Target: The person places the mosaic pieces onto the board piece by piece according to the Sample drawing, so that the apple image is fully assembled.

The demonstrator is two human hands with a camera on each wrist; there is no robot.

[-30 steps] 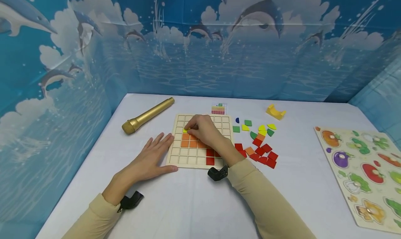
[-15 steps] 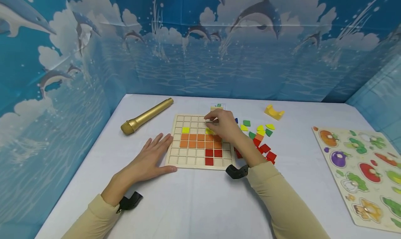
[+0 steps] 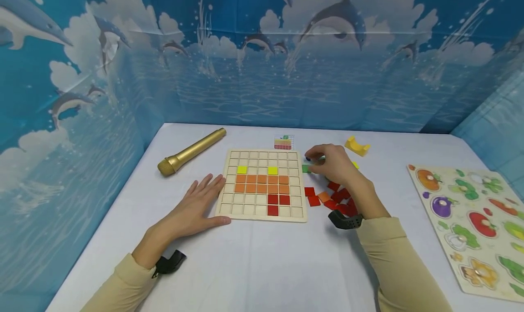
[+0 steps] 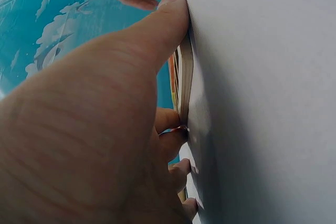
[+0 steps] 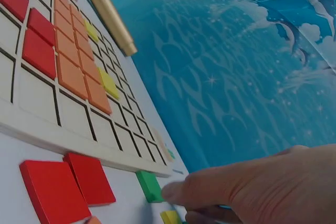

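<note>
My left hand (image 3: 200,207) lies flat with fingers spread at the left side of a wooden grid board (image 3: 262,218), its thumb against the near corner. Seated in the grid are two yellow tiles (image 3: 242,169), two rows of orange tiles (image 3: 262,183) and three red tiles (image 3: 273,199). To the right of the board, my right hand (image 3: 333,162) hovers over loose pieces, thumb and fingers apart. Its thumb is right at a green tile (image 5: 150,186), and a dark blue piece (image 3: 307,158) shows by its index fingertip. The hand hides several other pieces.
Loose red tiles (image 3: 314,200) and an orange one lie right of the board. Behind it is a small pattern card (image 3: 284,142). A gold microphone (image 3: 190,152) lies at left, a yellow curved piece (image 3: 357,146) at back right, a vegetable puzzle board (image 3: 471,225) far right.
My right hand has let go of a yellow tile in a left grid cell and moved right, off the board, to the loose pieces. The left hand stays put.
</note>
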